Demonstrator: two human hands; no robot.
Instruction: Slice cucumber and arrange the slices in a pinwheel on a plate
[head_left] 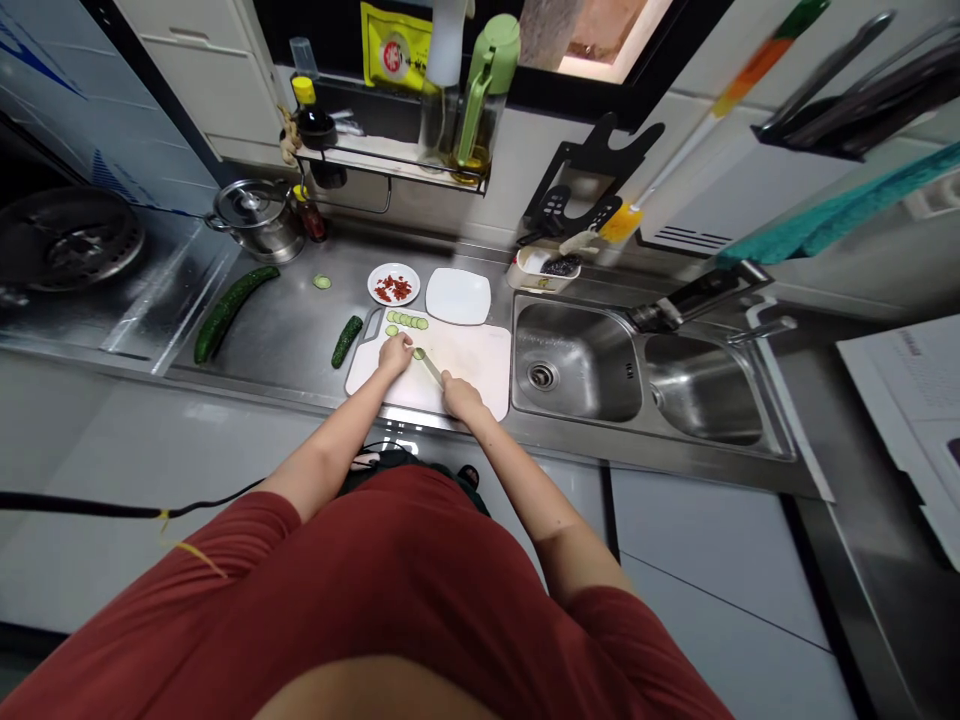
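Note:
My left hand (395, 354) rests on the white plastic cutting board (480, 360), its fingers curled over a piece of cucumber that is mostly hidden. My right hand (460, 396) grips a kitchen knife (430, 367), whose blurred blade reaches toward a green cucumber round (418, 353) beside my left fingertips. A neat row of cucumber slices (407, 320) lies along the board's far edge, with one more slice (391, 330) just below it. Left of the board, a short cucumber piece (346, 341) and a whole cucumber (225, 314) lie on the steel counter.
Beyond the board stand a small plate of red chilli pieces (393, 284) and a white square plate (458, 296). A double steel sink (574, 360) lies right, a steel pot (255, 220) far left, and a bottle shelf (390, 160) behind.

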